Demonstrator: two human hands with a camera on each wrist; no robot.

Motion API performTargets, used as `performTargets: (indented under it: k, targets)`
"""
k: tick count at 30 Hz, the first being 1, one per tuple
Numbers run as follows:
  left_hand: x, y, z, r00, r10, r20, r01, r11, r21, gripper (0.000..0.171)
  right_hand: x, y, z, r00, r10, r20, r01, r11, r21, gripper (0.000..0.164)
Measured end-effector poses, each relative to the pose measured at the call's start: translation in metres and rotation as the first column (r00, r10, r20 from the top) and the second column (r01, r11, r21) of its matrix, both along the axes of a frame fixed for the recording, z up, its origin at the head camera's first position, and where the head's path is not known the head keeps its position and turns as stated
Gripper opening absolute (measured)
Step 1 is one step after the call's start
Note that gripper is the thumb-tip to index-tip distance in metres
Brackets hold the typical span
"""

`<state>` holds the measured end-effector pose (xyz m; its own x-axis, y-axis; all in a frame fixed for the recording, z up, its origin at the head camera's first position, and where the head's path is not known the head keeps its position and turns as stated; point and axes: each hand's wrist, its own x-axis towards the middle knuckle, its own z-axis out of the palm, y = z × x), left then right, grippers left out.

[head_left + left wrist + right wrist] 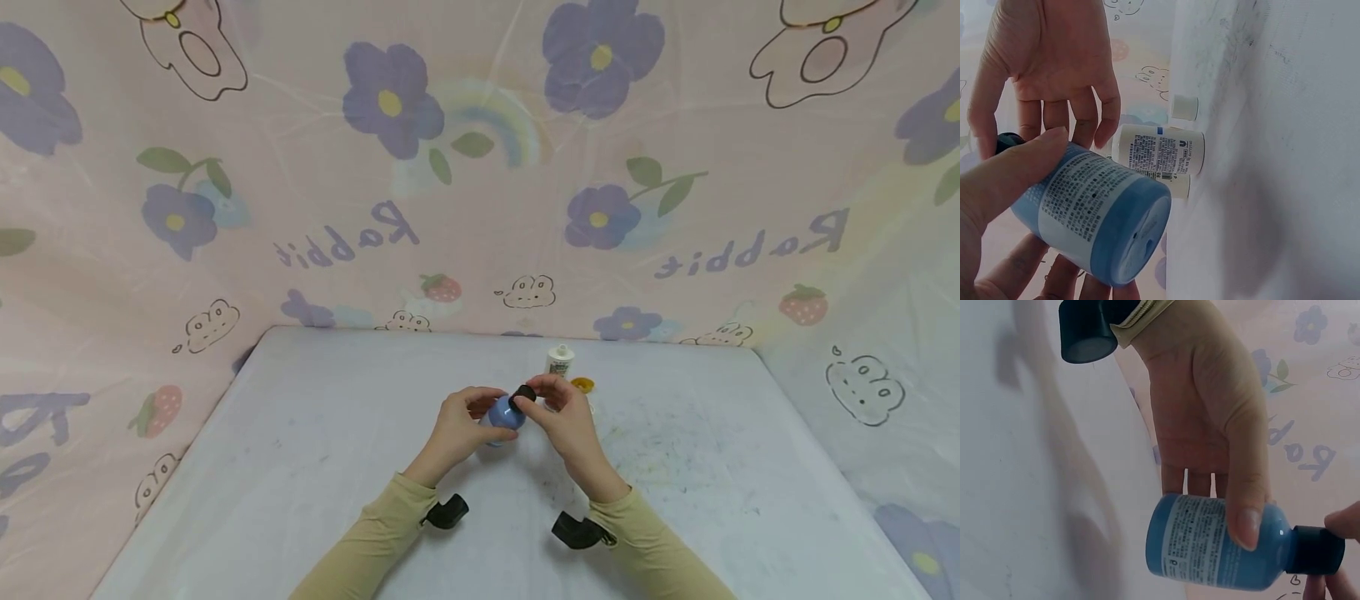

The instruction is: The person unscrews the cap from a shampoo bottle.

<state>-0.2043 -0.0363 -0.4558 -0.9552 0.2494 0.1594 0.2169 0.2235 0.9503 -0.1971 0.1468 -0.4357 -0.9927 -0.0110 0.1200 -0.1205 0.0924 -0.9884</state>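
Note:
My left hand (459,427) grips a blue bottle (1210,540) round its body, thumb on one side and fingers behind. The bottle has a printed label and is tilted, its base (1141,240) facing the left wrist camera. At its other end, the thumb and fingertips of my right hand (567,423) pinch the black cap (1316,550), which sits on the neck. The bottle is held up over the white table (330,500). Just beyond my right hand stands a white bottle (560,359) with a narrow top, partly hidden by the fingers.
A yellow, round piece (582,385) lies by the white bottle. In the left wrist view a labelled white container (1160,150) and a small white cylinder (1185,107) stand on the table. A patterned pink cloth (480,208) hangs behind. Black camera mounts (577,531) stick out at the wrists.

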Motion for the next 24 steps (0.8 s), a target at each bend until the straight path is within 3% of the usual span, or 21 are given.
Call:
performTargets:
  k: [17,24]
  targets:
    - [-0.0015,-0.0007,-0.0014,0.999,0.033,-0.008,-0.034,0.999,-0.030,0.055,0.0033,0.0056,-0.0006,0.996,0.090,-0.022,-0.091,0.995,-0.046,0.033]
    - [-0.0027,-0.0011,-0.0027,0.999,0.033,-0.014,-0.034,0.999,-0.030,0.055,0.0037,0.0041,0.0004,0.997,0.068,-0.023,-0.068,0.997,-0.043,0.036]
